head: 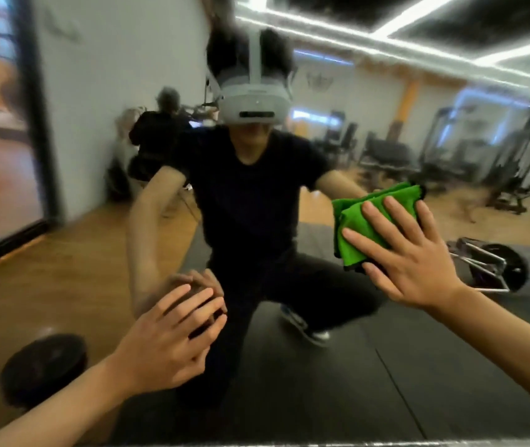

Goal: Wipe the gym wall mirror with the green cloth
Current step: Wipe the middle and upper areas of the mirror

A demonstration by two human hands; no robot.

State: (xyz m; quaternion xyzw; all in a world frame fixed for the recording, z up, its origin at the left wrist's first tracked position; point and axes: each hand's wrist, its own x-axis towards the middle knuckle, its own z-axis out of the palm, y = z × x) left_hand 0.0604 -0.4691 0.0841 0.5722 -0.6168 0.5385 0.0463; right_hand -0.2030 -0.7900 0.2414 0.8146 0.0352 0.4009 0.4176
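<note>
Your right hand (pixel 409 253) lies flat and spread on the green cloth (pixel 357 227), straight fingers pressing the folded cloth against the gym wall mirror (pixel 370 366) — no finger curls round it. The cloth shows above and to the left of those fingers, bunched in layers with a dark edge. Your left hand (pixel 163 343), lower and well apart from the right, reaches the glass with fingers relaxed and nearly straight, tips meeting their own reflection (it holds nothing). Between your hands the mirror shows you crouched in dark clothes, wearing a grey headset (pixel 252 98). Down-left of your left hand a dark weight plate (pixel 44 369) shows in the glass — blurred.
</note>
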